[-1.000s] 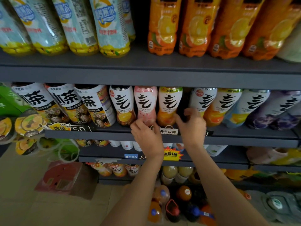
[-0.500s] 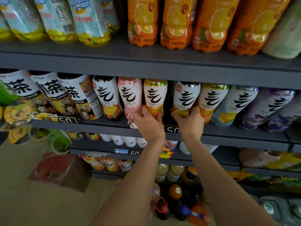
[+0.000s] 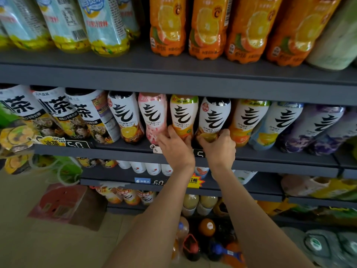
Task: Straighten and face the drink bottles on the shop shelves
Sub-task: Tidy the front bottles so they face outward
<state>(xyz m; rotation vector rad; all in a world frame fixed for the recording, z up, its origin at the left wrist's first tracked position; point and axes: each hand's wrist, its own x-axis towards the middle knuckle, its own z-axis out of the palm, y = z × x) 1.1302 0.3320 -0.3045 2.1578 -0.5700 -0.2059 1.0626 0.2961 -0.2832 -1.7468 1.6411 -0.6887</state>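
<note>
A row of white-labelled sparkling drink bottles stands on the middle dark grey shelf (image 3: 270, 157). My left hand (image 3: 176, 146) grips the base of the green-capped orange bottle (image 3: 183, 115). My right hand (image 3: 219, 147) grips the base of the black-capped bottle (image 3: 214, 117) just to its right. Both labels face forward and the two bottles stand close together. A pink bottle (image 3: 153, 115) stands directly left of my left hand. Another orange bottle (image 3: 246, 120) stands right of my right hand.
Large tea bottles (image 3: 56, 111) fill the shelf's left part, purple bottles (image 3: 316, 128) its right. Orange juice bottles (image 3: 208, 26) and pale blue bottles (image 3: 104, 24) stand on the shelf above. Lower shelves hold more drinks; a red carton (image 3: 61, 202) lies on the floor.
Both hands moved up from the shelf edge onto the bases of two neighbouring bottles and took hold of them. The black-capped bottle now stands closer to the green-capped one.
</note>
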